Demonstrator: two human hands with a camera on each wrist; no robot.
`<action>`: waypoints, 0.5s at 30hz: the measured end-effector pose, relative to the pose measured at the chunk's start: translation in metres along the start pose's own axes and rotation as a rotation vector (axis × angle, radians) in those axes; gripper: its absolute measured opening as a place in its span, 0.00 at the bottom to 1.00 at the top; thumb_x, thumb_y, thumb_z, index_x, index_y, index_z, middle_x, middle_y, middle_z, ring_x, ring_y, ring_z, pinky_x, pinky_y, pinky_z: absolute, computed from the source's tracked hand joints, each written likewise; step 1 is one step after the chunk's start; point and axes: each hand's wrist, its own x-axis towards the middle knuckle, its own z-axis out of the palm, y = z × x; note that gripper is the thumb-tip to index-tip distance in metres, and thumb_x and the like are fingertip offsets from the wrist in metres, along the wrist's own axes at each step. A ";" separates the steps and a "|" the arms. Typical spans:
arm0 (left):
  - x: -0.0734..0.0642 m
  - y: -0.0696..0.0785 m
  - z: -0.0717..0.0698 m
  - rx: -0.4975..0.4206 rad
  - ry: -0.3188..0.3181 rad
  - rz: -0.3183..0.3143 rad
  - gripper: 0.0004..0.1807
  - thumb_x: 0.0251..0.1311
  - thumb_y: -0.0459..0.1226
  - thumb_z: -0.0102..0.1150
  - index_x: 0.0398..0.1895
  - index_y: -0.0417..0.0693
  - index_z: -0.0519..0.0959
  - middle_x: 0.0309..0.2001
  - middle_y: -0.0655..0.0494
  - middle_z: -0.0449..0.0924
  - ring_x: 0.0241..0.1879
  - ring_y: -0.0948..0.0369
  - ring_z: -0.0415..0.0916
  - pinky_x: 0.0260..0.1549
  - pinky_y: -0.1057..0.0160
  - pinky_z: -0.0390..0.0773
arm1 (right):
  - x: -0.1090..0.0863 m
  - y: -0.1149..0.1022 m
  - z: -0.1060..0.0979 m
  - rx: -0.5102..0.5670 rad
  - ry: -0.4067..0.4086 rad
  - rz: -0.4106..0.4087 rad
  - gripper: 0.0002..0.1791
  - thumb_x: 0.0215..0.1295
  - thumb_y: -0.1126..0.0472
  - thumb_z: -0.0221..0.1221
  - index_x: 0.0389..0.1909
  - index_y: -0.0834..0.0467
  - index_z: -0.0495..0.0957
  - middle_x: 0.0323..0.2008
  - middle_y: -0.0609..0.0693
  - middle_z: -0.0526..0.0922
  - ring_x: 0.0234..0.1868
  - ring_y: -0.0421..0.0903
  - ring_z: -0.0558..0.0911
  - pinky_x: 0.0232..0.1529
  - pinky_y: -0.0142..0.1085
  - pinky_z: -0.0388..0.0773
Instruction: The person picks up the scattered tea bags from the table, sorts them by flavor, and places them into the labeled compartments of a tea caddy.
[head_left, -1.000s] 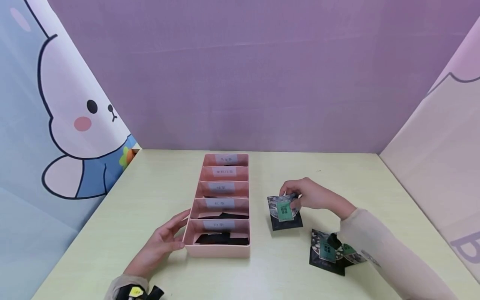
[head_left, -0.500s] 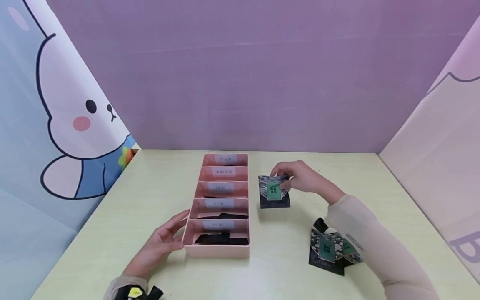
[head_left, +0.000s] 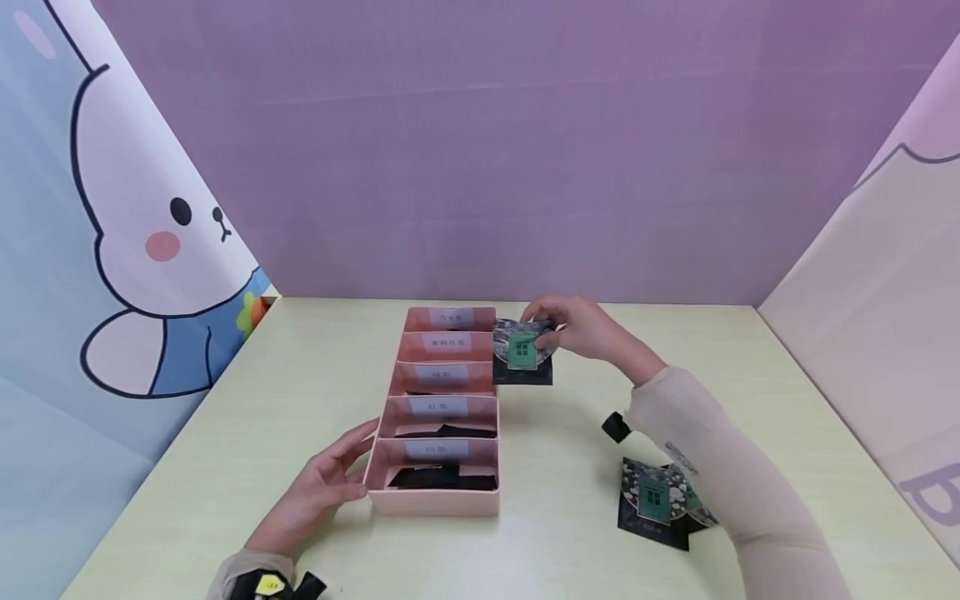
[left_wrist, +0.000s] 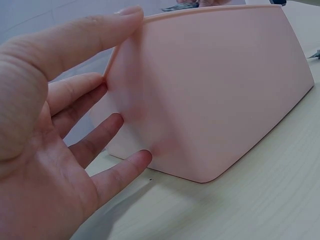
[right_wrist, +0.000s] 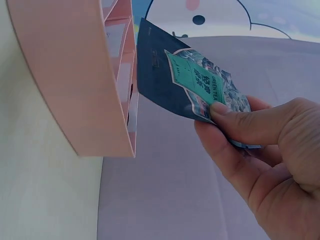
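In the head view, my right hand (head_left: 577, 329) pinches a dark green tea sachet (head_left: 522, 354) by its upper right edge, thumb in front. The sachet hangs beside the right rim of a long pink divided box (head_left: 435, 502), level with its farther compartments. The right wrist view shows "GREEN TEA" on the sachet's green label (right_wrist: 197, 77). My left hand (head_left: 330, 479) rests at the box's near left corner. In the left wrist view its spread, nearly straight fingers (left_wrist: 107, 132) touch the wall and the thumb lies on the rim.
Black sachets (head_left: 442, 477) lie in the nearest compartment, and dark contents show in the one behind. Every compartment carries a pale label. More green-labelled sachets (head_left: 654, 504) overlap on the table (head_left: 570, 542) at the right, partly under the right sleeve. A purple wall (head_left: 525, 167) stands behind.
My right hand has carried the green tea sachet leftward and away from me, from above the table to the box's right rim. The left hand and the box have stayed in place.
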 end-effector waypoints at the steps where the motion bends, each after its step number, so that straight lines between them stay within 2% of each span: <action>1: 0.000 0.000 0.000 0.001 0.003 -0.006 0.39 0.63 0.19 0.53 0.77 0.39 0.54 0.76 0.54 0.56 0.69 0.68 0.61 0.63 0.66 0.67 | 0.002 -0.001 0.001 0.004 0.004 -0.004 0.19 0.56 0.75 0.68 0.48 0.62 0.81 0.40 0.54 0.84 0.39 0.49 0.84 0.37 0.43 0.83; 6: 0.001 0.001 0.000 -0.005 0.003 -0.017 0.40 0.62 0.19 0.53 0.77 0.40 0.54 0.76 0.53 0.55 0.69 0.68 0.60 0.63 0.66 0.67 | 0.011 -0.006 0.004 0.045 0.030 0.001 0.18 0.57 0.75 0.67 0.49 0.63 0.81 0.43 0.57 0.85 0.42 0.53 0.85 0.37 0.42 0.84; 11: 0.000 0.000 0.000 -0.012 -0.011 0.008 0.39 0.62 0.19 0.52 0.77 0.38 0.54 0.76 0.54 0.56 0.69 0.67 0.60 0.63 0.66 0.67 | 0.019 -0.004 0.013 0.084 0.091 -0.046 0.17 0.56 0.76 0.67 0.47 0.62 0.82 0.42 0.56 0.85 0.44 0.52 0.85 0.40 0.43 0.84; 15: 0.000 0.002 0.001 -0.002 0.011 -0.029 0.40 0.62 0.20 0.54 0.77 0.40 0.54 0.76 0.54 0.55 0.69 0.68 0.60 0.63 0.66 0.67 | 0.023 -0.008 0.022 0.122 0.117 -0.061 0.16 0.56 0.76 0.67 0.46 0.62 0.82 0.43 0.55 0.85 0.45 0.52 0.84 0.45 0.47 0.82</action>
